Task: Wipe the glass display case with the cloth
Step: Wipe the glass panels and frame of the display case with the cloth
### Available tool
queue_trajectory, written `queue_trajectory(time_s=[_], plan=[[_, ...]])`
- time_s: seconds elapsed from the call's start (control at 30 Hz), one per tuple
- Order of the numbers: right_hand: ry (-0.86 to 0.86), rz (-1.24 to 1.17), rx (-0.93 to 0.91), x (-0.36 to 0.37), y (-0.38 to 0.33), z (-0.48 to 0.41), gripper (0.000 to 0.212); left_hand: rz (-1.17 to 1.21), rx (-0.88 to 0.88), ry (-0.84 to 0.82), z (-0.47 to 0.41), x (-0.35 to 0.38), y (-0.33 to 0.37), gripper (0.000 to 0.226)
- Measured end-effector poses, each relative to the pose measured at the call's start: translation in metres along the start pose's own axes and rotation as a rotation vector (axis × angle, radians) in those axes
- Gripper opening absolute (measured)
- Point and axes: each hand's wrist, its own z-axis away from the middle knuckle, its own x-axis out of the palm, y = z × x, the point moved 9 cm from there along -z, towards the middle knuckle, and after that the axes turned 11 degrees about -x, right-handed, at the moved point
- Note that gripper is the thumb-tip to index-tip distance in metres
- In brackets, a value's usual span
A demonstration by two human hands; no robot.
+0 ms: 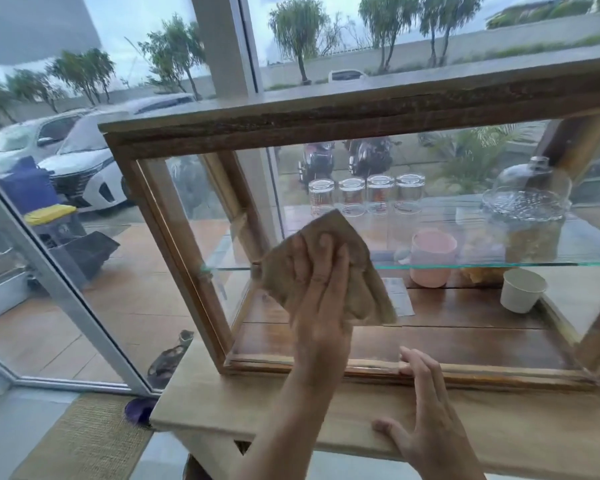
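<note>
At the far left, a white-framed window (66,296) slants down to the floor, with a woven straw mat (84,441) lying near its base. Just right of it begins the pale wooden desk (222,407), whose near left corner juts out over the floor. On the desk stands the wood-framed glass display case (291,123), its left post tilted in the view and its bottom rail set back from the desk's near edge, leaving a bare strip of desk along the front.

The left hand (321,292) lies flat and open, fingers spread, pressing a folded tan cloth (329,268) against the left part of the case's front pane, level with the edge of the green-tinted glass shelf (499,265). The pane to the right of the cloth is uncovered all the way to the right post.

The right hand (426,410) is open and grips nothing; its fingertips touch the case's bottom rail and its thumb rests on the desk.

Inside, four upturned clear glasses (366,195) stand on the shelf, then a pink cup (432,258), a clear glass dome (527,195), and a white paper cup (522,294) on the wooden floor of the case near the right post.
</note>
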Motion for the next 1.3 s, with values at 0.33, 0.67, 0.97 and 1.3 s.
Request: queue_trajectory(time_s=[0.33,0.67,0.97,1.3], plan=[[-0.016,-0.019,0.006,0.0,0.0,-0.006,0.106,-0.045,-0.262,0.287,-0.023,-0.055,-0.057,0.041],[0.082,0.007,0.028,-0.006,-0.009,-0.009,0.095,-0.116,-0.311,0.415,-0.065,-0.085,-0.077,0.04],[0.07,0.028,0.034,-0.004,-0.008,-0.011,0.096,-0.09,-0.186,0.361,-0.075,-0.073,-0.061,0.041],[0.052,0.03,0.028,-0.003,-0.008,-0.011,0.1,-0.079,-0.132,0.215,-0.037,-0.046,-0.051,0.035]])
